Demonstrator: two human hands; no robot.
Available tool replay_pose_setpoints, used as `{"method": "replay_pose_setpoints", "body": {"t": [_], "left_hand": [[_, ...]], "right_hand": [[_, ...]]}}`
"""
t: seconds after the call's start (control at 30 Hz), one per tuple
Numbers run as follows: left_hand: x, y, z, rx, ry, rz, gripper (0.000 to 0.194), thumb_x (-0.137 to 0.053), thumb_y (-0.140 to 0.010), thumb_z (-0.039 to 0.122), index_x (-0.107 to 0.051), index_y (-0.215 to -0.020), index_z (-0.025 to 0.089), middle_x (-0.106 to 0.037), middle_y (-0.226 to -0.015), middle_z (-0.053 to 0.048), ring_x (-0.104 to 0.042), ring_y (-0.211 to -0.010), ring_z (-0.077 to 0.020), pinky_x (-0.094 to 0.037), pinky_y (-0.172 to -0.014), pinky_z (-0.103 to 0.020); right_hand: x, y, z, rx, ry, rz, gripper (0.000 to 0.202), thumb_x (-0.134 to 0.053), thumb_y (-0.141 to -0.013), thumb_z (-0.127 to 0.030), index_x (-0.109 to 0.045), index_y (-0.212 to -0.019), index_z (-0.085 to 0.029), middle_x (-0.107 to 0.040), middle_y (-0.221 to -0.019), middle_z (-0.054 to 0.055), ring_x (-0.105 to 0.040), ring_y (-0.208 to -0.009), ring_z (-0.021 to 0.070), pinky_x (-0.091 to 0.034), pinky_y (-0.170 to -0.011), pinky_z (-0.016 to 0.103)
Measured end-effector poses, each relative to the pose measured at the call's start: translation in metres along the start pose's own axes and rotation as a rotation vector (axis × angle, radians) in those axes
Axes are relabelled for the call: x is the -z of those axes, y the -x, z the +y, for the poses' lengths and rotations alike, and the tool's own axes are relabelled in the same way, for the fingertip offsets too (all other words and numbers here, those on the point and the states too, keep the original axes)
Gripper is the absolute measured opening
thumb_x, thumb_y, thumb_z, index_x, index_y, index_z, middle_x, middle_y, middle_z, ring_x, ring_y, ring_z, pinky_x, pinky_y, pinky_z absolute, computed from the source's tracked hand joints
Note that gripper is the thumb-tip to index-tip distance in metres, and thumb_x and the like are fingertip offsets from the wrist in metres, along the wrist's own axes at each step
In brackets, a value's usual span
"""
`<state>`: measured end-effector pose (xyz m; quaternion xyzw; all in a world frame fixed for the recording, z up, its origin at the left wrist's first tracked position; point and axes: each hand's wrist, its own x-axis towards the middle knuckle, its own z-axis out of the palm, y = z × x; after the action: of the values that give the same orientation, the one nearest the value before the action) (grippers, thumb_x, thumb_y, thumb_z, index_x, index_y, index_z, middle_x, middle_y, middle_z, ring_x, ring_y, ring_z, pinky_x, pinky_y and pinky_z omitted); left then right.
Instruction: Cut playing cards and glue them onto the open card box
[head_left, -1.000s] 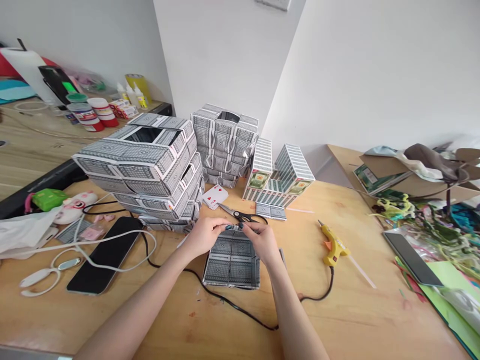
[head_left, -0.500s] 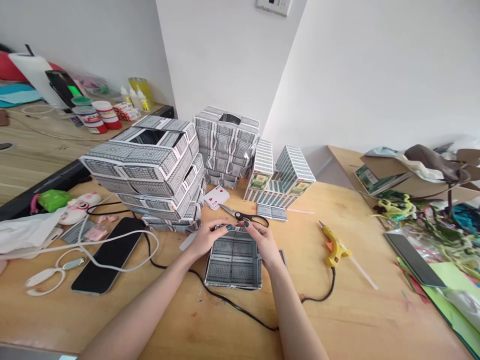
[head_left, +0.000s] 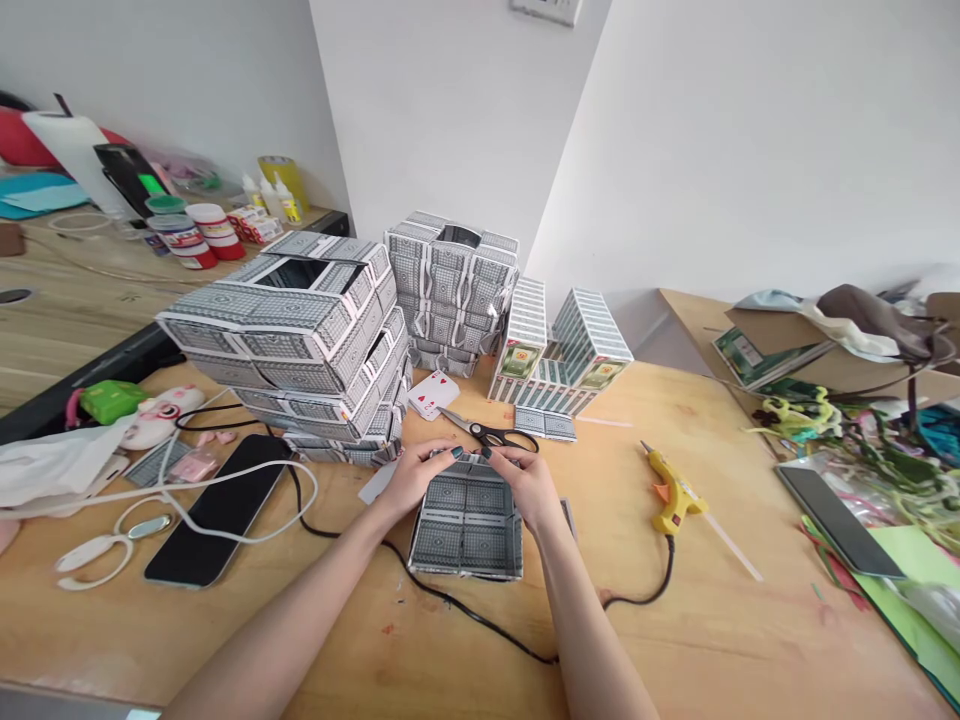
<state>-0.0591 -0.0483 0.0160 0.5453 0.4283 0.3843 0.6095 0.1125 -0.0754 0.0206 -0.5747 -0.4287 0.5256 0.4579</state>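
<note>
A shallow open box made of playing cards [head_left: 466,520], grey patterned backs showing, lies on the table before me. My left hand [head_left: 415,477] pinches its far rim near the left corner, thumb on the inside. At the same rim, my right hand [head_left: 529,484] is closed with its thumb close to the left thumb. The fingertips behind the rim are hidden. Just beyond the hands lie black-handled scissors [head_left: 495,435], blades pointing left. Loose playing cards [head_left: 435,393] with red hearts rest behind them, and joined cards [head_left: 545,422] lie to the right.
Stacked card boxes [head_left: 285,340] stand at left, with another card structure [head_left: 454,285] and packs of cards [head_left: 559,350] behind. A yellow glue gun [head_left: 670,490] lies right, its black cord crossing below the box. At left are a phone [head_left: 217,510] and white cable [head_left: 292,465].
My right thumb has shifted slightly left, toward the left thumb, along the box's far rim. The box and the left hand stay almost in place.
</note>
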Motion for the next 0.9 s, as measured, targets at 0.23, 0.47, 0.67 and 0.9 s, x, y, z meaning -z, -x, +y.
{"method": "replay_pose_setpoints", "body": {"t": [0.23, 0.47, 0.67, 0.9], "left_hand": [[0.001, -0.001, -0.004, 0.002, 0.003, -0.006, 0.026, -0.056, -0.072, 0.031, -0.068, -0.087, 0.013, -0.067, -0.080, -0.004, -0.058, -0.077, -0.0180, -0.042, -0.068, -0.025], [0.001, -0.001, -0.006, -0.003, 0.029, -0.007, 0.024, -0.056, -0.072, 0.030, -0.068, -0.085, 0.013, -0.068, -0.080, -0.004, -0.058, -0.075, -0.0178, -0.043, -0.066, -0.025], [0.003, 0.000, -0.004, -0.011, -0.015, 0.019, 0.025, -0.057, -0.071, 0.031, -0.069, -0.084, 0.013, -0.069, -0.084, -0.006, -0.060, -0.081, -0.0199, -0.044, -0.071, -0.027], [0.006, 0.007, 0.002, -0.061, -0.148, 0.114, 0.031, -0.053, -0.073, 0.036, -0.070, -0.085, 0.013, -0.070, -0.084, -0.005, -0.060, -0.082, -0.0220, -0.045, -0.072, -0.028]], "right_hand": [[-0.001, -0.001, 0.001, 0.019, 0.070, 0.035, 0.035, -0.064, -0.063, -0.048, -0.070, -0.078, -0.017, -0.068, -0.081, 0.005, -0.060, -0.085, 0.0248, -0.043, -0.076, 0.034], [-0.001, -0.001, 0.000, 0.050, 0.115, 0.012, 0.031, -0.061, -0.067, -0.045, -0.068, -0.077, -0.017, -0.067, -0.079, 0.003, -0.058, -0.079, 0.0208, -0.042, -0.071, 0.030], [-0.002, 0.006, -0.005, 0.107, 0.002, 0.003, 0.031, -0.061, -0.069, -0.044, -0.066, -0.085, -0.019, -0.067, -0.086, 0.004, -0.058, -0.084, 0.0207, -0.042, -0.078, 0.032], [0.009, 0.006, 0.001, 0.147, -0.419, 0.087, 0.034, -0.053, -0.074, -0.044, -0.066, -0.094, -0.021, -0.066, -0.101, 0.006, -0.055, -0.104, 0.0224, -0.035, -0.095, 0.038]]}}
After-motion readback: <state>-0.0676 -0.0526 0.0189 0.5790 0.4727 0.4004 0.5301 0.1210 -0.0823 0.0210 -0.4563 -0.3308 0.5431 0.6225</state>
